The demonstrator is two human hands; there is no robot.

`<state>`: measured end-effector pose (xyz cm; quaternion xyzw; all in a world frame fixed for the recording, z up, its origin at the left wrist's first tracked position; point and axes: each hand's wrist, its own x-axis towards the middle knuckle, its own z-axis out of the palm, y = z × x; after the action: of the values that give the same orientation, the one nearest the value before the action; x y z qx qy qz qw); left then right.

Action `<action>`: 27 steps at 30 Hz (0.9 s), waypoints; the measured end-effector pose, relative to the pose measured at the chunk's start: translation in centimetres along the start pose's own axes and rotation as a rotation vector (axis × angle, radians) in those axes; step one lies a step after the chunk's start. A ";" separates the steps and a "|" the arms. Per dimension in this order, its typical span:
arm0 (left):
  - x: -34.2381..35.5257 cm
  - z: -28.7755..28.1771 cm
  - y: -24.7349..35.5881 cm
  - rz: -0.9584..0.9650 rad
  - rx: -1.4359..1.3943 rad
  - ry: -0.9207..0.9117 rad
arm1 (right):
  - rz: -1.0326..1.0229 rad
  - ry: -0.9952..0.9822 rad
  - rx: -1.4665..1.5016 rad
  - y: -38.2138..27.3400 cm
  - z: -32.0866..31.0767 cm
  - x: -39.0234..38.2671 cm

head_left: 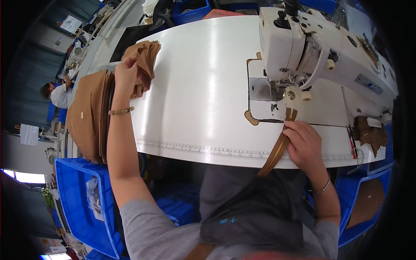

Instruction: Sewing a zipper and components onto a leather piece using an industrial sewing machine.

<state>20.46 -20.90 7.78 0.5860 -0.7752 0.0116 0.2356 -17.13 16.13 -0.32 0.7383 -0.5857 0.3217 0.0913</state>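
Observation:
My left hand [126, 73] reaches to the far left of the white table and pinches the edge of a brown fabric piece [146, 58] on a ruffled pile. Beside that forearm hangs a thicker stack of brown fabric panels [86, 115], draped over the table's left edge. Closed around a brown zipper [277, 151] with gold-coloured teeth, my right hand [303, 141] rests near the table's front edge. The zipper's upper end lies just in front of the sewing machine's [286, 52] needle plate, and its lower part drops over the edge toward my lap.
A printed ruler strip [208, 150] runs along the front of the table. Blue bins stand below, one at the left [82, 208] and one at the right [346, 236] holding brown fabric. Red-handled tool [353, 149] and brown scraps [372, 134] lie at the right. Another person [60, 95] sits far left.

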 end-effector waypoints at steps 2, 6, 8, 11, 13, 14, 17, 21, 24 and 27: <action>-3.2 -0.2 2.7 -0.274 -1.178 -0.374 | -0.003 0.010 0.004 0.0 0.0 0.0; -12.4 1.1 8.1 -0.630 -1.555 -0.843 | 0.011 0.020 0.008 -0.2 0.0 0.0; -17.0 1.7 10.4 -0.622 -1.609 -0.984 | -0.009 0.019 -0.013 -0.1 -0.2 -0.1; -19.8 1.1 12.7 -0.555 -1.527 -1.223 | -0.001 -0.018 0.064 0.0 -0.2 -0.2; -20.4 0.5 14.0 -0.524 -1.567 -1.219 | -0.034 -0.034 0.054 0.0 -0.1 -0.3; -20.4 0.1 14.5 -0.458 -1.636 -1.230 | -0.032 -0.049 0.043 0.1 -0.1 -0.3; -19.5 -0.1 15.3 -0.230 -1.797 -1.211 | -0.036 -0.052 0.013 0.2 0.0 -0.4; -20.1 -0.9 14.0 -0.296 -1.969 -0.861 | -0.017 -0.047 0.017 0.2 0.0 -0.5; -21.7 -0.7 13.3 -0.494 -1.650 -0.965 | -0.004 -0.041 0.031 0.2 0.0 -0.6; -23.2 -0.4 13.3 -0.465 -1.356 -1.021 | -0.002 -0.036 0.050 0.1 0.3 -0.5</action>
<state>13.18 4.33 2.77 0.3965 -0.4867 -0.7631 0.1539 -17.20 16.38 -0.89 0.7467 -0.5783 0.3227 0.0626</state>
